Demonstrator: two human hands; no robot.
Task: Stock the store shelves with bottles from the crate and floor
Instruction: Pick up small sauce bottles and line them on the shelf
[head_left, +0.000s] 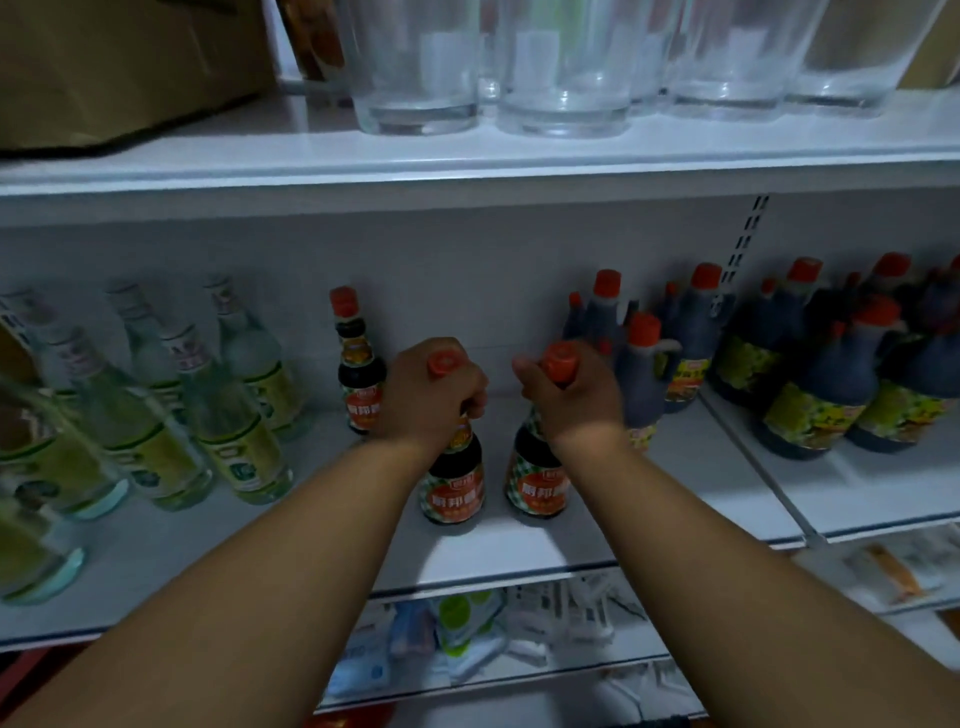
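Holding two small dark sauce bottles by their necks, both hands reach onto the white middle shelf (519, 551). The left hand (428, 387) is closed tight around the left bottle (454, 486), with its orange cap poking out on top. The right hand (571, 397) is closed around the right bottle (537, 480). Fingers hide both necks. A third same bottle (358, 364) stands behind, partly hidden. Clear bottles (228, 421) stand left, some cut off. Big dark jugs (826, 384) stand right. Blurry glass jars (415, 67) sit above.
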